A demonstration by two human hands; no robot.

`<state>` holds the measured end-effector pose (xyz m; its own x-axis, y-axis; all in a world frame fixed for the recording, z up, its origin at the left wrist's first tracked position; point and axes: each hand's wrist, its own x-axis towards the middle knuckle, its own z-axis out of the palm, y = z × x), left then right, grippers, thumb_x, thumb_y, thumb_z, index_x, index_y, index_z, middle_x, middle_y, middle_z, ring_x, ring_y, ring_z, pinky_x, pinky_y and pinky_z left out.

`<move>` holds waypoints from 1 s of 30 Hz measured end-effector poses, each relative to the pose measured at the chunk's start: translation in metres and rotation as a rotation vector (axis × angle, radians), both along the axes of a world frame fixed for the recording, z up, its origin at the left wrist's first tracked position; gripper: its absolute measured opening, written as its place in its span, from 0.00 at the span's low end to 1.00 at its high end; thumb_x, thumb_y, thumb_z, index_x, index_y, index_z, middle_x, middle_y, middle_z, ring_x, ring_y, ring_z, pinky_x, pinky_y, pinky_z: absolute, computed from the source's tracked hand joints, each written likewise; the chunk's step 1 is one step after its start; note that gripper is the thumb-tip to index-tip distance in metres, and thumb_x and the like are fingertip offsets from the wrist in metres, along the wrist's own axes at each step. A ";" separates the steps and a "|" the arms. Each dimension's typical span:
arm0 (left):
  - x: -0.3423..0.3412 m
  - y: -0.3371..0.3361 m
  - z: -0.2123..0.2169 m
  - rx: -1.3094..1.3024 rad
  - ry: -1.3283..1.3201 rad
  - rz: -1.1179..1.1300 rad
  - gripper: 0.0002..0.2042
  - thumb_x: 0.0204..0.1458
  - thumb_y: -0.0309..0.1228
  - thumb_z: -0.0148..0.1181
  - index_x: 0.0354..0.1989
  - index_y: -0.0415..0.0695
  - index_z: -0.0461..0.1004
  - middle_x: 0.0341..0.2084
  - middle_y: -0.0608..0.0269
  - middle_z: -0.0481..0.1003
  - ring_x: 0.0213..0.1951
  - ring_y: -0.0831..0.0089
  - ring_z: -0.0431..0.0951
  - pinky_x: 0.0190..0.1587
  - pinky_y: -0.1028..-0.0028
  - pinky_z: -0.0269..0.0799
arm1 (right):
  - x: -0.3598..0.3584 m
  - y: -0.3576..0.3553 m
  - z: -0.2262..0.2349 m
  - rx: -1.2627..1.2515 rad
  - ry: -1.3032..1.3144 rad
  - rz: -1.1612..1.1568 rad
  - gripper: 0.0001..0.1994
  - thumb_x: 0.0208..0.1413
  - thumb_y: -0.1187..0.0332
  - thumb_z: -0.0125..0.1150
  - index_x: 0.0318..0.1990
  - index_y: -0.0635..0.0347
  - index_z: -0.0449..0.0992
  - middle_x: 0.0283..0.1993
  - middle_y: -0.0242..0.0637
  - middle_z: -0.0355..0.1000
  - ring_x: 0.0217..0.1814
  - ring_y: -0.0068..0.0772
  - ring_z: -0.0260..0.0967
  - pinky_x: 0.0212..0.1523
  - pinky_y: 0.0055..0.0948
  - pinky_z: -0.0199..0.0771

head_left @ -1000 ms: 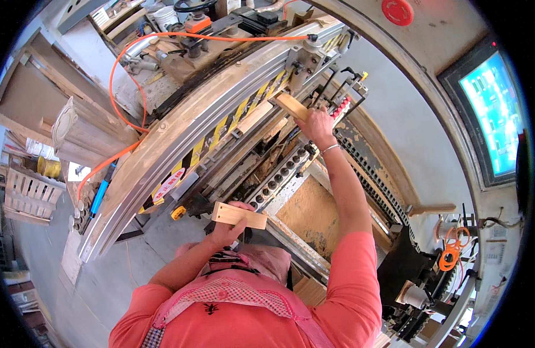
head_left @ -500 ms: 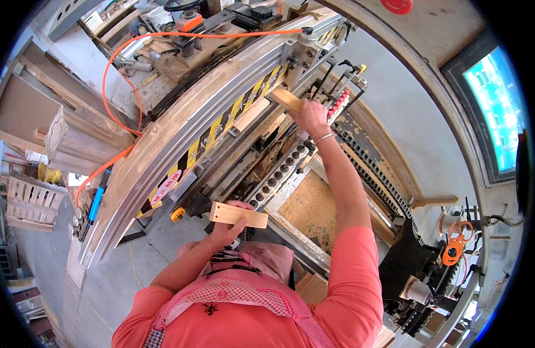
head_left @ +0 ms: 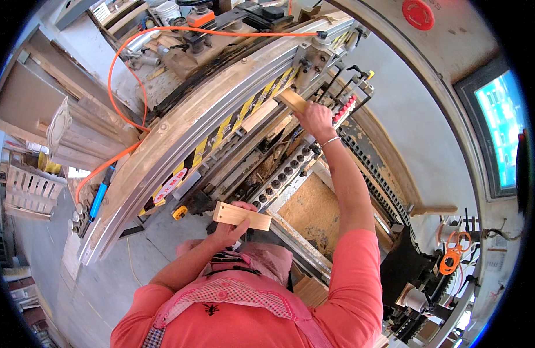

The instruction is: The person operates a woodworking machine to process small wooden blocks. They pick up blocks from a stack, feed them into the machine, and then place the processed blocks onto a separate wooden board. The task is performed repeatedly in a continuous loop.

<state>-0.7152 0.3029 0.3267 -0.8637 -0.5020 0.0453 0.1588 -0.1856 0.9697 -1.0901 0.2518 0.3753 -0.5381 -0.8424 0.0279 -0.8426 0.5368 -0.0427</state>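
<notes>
Risk sits mostly at the right hand (head_left: 316, 120): it's stretched out at 12 o'clock, grip clenched on a short pale wooden block (head_left: 292, 101) pushed in under the long metal guard rail with yellow-black hazard stripes (head_left: 221, 130), fingers just beside the red-tipped fittings (head_left: 344, 109) and the machine head. If anything clamps or feeds while the fingers are that deep, likely a pinch; can't tell from here whether the machine is live. Arm is at full reach, so control over the block is poor, and a skewed seat could jam or kick it. Left hand (head_left: 232, 227) is low at 7 o'clock, grip closed on a second pale rectangular wooden block (head_left: 242, 216) held level, free of the machine, above the row of dark drill spindles (head_left: 282, 177); a slip drops it into them. Orange hose (head_left: 119, 87) loops across the rail at 10 o'clock, snag hazard.
</notes>
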 end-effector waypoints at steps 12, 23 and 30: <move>0.015 0.000 0.025 0.430 -0.043 0.142 0.19 0.54 0.27 0.50 0.55 0.43 0.61 0.43 0.61 0.71 0.36 0.77 0.72 0.34 0.77 0.70 | -0.003 -0.001 -0.008 0.031 0.119 0.032 0.21 0.51 0.47 0.55 0.28 0.59 0.77 0.32 0.43 0.76 0.35 0.43 0.75 0.33 0.39 0.75; 0.129 0.017 0.035 0.558 -0.304 0.679 0.18 0.54 0.37 0.57 0.48 0.39 0.69 0.33 0.63 0.75 0.28 0.76 0.74 0.29 0.77 0.71 | 0.014 -0.007 0.003 0.193 0.216 0.089 0.28 0.55 0.42 0.46 0.39 0.63 0.74 0.35 0.52 0.75 0.39 0.54 0.73 0.38 0.47 0.74; 0.243 0.004 0.007 0.562 -0.454 1.196 0.17 0.55 0.34 0.54 0.51 0.40 0.65 0.36 0.63 0.73 0.30 0.74 0.74 0.29 0.73 0.73 | -0.002 -0.006 -0.010 0.127 0.256 0.073 0.28 0.53 0.42 0.48 0.43 0.62 0.72 0.33 0.53 0.74 0.36 0.56 0.73 0.35 0.50 0.72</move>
<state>-0.4724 0.3070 0.3338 0.2112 -0.7939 -0.5702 0.1909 -0.5386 0.8206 -1.0920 0.2455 0.3648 -0.4650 -0.8841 0.0469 -0.8539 0.4619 0.2400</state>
